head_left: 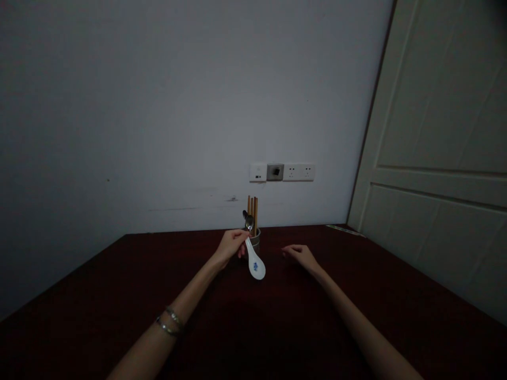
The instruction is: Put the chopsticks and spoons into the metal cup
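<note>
My left hand pinches the handle end of a white soup spoon with a blue motif in its bowl. The spoon's bowl hangs down toward me, in front of a utensil holder that it and the hand partly cover. Several wooden chopsticks and dark metal spoons stand in this holder. Off to the holder's right, my right hand is low over the table, its fingers bent and drawn together. What its fingertips hold, if anything, is too dark to make out.
The dark red table reaches back to a pale wall. Sockets and switches sit on that wall behind the holder. At the right stands a panelled door. A flat thin strip lies by the table's far right edge.
</note>
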`<action>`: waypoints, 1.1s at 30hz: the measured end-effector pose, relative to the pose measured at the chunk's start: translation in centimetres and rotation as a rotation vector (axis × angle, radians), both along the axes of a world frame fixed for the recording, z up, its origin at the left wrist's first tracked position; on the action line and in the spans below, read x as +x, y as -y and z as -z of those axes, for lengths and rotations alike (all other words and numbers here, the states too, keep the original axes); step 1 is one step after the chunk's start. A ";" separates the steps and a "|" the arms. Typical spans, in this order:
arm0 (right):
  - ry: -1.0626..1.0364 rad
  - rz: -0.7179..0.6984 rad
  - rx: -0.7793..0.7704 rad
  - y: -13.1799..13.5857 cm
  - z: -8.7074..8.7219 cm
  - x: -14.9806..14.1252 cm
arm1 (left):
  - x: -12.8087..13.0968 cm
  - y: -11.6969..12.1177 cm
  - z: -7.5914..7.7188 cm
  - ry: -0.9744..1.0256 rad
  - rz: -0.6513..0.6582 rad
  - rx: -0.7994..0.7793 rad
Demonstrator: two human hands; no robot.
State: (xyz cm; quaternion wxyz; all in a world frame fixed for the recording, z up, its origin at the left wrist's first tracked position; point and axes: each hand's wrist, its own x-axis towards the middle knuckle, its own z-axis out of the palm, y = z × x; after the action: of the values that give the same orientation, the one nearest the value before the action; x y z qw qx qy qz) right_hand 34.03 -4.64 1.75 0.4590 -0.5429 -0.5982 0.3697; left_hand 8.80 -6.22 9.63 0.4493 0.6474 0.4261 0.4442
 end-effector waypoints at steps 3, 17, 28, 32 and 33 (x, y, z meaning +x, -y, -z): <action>0.010 -0.273 -0.174 1.8 -2.5 -2.2 | -0.9 -0.2 0.0 0.003 -0.043 0.013; 0.044 -0.622 -0.194 5.4 -6.2 -8.4 | -2.6 -1.1 0.0 0.054 -0.185 0.122; 0.217 -0.120 0.013 3.6 -6.6 -6.1 | -3.6 -0.6 -0.6 -0.034 -0.048 -0.023; 0.377 0.040 0.298 3.4 -7.9 -5.1 | -4.2 -0.3 -0.2 -0.189 0.114 -0.065; 0.406 0.065 0.349 3.4 -8.3 -5.0 | -4.3 -0.1 -0.1 -0.222 0.164 -0.081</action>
State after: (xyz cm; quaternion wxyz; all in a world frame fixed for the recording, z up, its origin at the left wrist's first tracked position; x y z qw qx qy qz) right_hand 29.03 -8.06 10.05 0.4282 -0.5374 -0.7149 0.1296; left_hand 4.54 -6.15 9.75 0.4600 0.7065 0.4366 0.3142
